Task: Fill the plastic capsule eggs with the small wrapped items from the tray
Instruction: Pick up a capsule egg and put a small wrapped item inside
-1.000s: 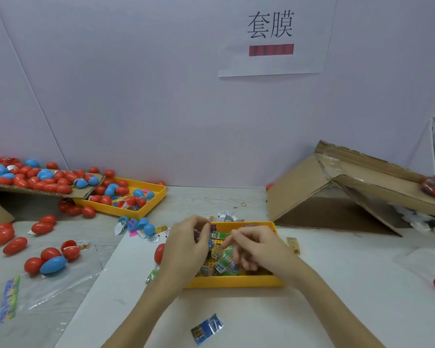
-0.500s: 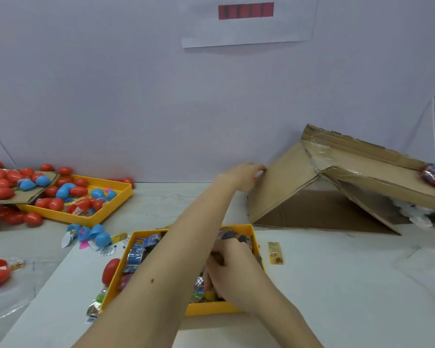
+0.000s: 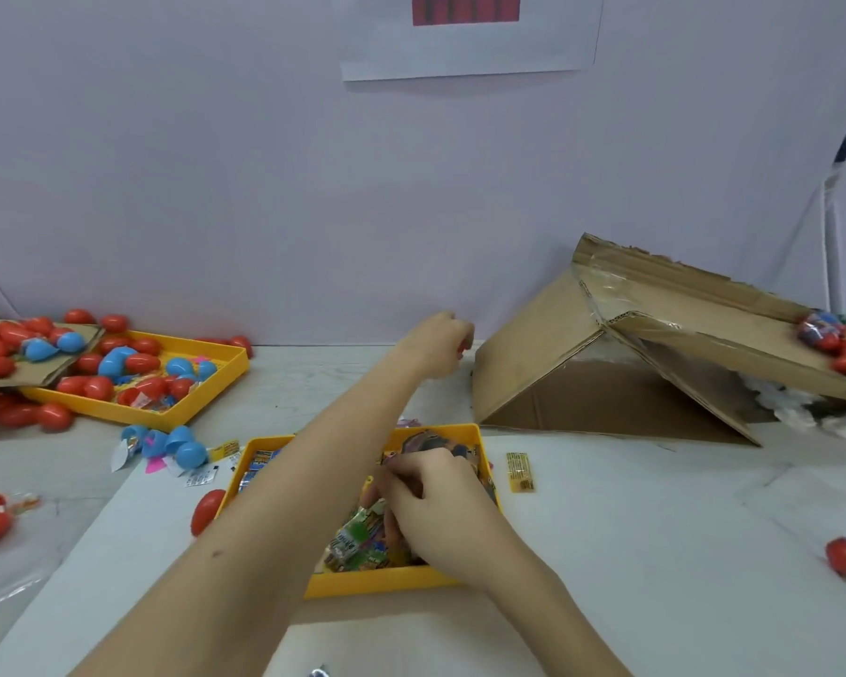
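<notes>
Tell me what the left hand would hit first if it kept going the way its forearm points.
Probably the pale back wall. The left hand, reached past the near yellow tray, points away and slightly right; the cardboard ramp lies just to its right, and depth is unclear, so it might clip that edge instead.

No legible text. Paper sign point(image 3: 470, 36) on the wall point(image 3: 265, 188) shows only a red bar; print on yellow wrapper point(image 3: 519, 471) and tray packets too blurred to read.
</notes>
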Demonstrator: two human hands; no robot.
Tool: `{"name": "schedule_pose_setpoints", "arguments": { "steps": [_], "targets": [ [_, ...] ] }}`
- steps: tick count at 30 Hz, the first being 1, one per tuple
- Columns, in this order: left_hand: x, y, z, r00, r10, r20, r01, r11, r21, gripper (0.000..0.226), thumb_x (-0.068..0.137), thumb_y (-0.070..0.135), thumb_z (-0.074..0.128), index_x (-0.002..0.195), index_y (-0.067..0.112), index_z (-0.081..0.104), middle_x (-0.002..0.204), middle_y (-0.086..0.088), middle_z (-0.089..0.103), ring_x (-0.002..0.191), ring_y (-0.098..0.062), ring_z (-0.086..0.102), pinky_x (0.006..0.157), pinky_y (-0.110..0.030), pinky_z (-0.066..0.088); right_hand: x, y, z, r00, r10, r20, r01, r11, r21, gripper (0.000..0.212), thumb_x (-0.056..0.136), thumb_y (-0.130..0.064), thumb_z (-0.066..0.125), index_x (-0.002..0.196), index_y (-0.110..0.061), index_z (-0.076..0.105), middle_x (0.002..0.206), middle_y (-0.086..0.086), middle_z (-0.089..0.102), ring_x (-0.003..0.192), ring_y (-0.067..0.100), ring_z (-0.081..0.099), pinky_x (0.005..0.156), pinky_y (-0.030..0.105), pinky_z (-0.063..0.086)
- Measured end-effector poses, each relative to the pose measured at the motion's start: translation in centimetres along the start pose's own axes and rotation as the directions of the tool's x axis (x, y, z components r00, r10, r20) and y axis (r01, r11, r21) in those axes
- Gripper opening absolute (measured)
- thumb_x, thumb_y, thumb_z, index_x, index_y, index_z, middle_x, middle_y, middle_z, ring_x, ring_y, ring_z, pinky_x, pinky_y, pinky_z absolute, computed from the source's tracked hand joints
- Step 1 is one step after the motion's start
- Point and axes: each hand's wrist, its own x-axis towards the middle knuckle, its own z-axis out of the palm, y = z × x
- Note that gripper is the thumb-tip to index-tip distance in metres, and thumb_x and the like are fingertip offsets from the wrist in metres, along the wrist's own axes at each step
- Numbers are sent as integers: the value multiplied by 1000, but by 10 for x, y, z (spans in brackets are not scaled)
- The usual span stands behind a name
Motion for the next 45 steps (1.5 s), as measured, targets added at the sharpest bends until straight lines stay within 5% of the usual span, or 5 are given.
{"name": "schedule_pose_setpoints", "arguments": {
  "steps": [10,19,25,34,45],
  "targets": [
    [-200,-12,-43,980,-51,-194,-102,704,-703,28,93,8,72,118,19,69,114,6,72,106,-9,68,93,-25,56,-3,-3,0,997,-9,-78,11,1000,18,26,108,-25,47,92,-20,68,58,-3,68,45,4,56,54,20,45],
    [-262,-15,-38,914,-210,-347,-107,700,-706,30,93,15,72,119,27,62,111,6,67,100,-11,70,88,-29,59,-18,-8,16,871,-361,-334,291,925,-243,25,104,-9,53,121,-22,63,94,-9,66,84,2,62,76,18,50],
    [-269,-28,-46,894,-227,-386,-89,755,-650,28,92,13,73,118,25,70,120,-3,60,105,-17,66,88,-24,57,-12,-8,13,960,-219,-174,134,906,-402,29,92,-23,75,120,-26,73,121,-9,64,119,12,52,105,34,42],
    [-266,-28,-36,866,-356,-351,-17,681,-732,41,86,23,79,118,23,54,102,10,67,93,-2,65,79,-16,54,-7,-12,12,991,-124,-54,88,894,-440,7,90,-32,77,95,-28,75,87,-13,70,95,8,54,96,46,47],
    [-266,-21,-32,900,-258,-351,-35,759,-650,33,102,15,58,129,33,57,117,12,58,102,1,60,81,-10,51,-6,-12,15,988,-141,-69,87,859,-505,9,94,-37,71,92,-28,72,89,-9,66,96,13,54,87,41,47]
  ]
}}
